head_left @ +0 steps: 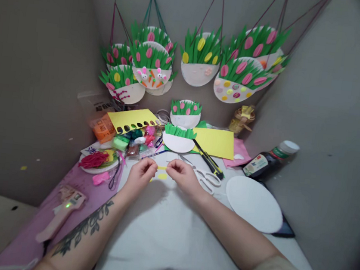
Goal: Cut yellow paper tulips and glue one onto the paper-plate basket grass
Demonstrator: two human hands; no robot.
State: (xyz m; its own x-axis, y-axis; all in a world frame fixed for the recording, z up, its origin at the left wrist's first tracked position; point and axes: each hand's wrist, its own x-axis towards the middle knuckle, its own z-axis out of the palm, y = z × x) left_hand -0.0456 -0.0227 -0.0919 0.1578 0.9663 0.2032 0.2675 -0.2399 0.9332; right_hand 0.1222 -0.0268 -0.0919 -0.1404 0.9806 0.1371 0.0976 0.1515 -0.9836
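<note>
Between both hands, over the white work surface, is a small yellow paper piece (162, 167). My left hand (142, 173) pinches its left end, fingers closed. At the right end, my right hand (184, 175) pinches it in the same way. Just below lies a yellow paper oval (162, 176) on the white surface. White-handled scissors (209, 181) rest beside my right hand, partly hidden by it. Beyond the hands stands a half paper plate (178, 143) with a row of green paper grass along its top.
Decorated paper-plate baskets (199, 74) hang on strings at the back. A yellow and black cutter (211, 162) lies near yellow paper (218, 143). On the right are a dark bottle (266, 160) and a white plate (254, 204). A glue gun (63, 215) and pink yarn (95, 159) are left.
</note>
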